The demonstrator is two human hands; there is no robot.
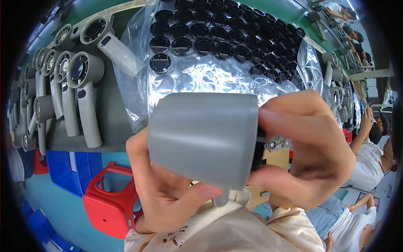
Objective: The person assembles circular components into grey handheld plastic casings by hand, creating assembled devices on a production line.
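Left hand [161, 201], half-curled, cups one grey fan housing [199, 138] before the chest; right hand [312, 151], thumb and fingers parted, grips one black part [258, 151] at its right end; beyond, dozens of black discs [203, 46]; leftward, at least eight grey fans [89, 115].

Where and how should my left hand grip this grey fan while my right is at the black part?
I'd take the grey fan by its smooth, rounded housing with your left hand, coming from the left: the housing narrows that way, leaving the black part at its right end for your right hand.
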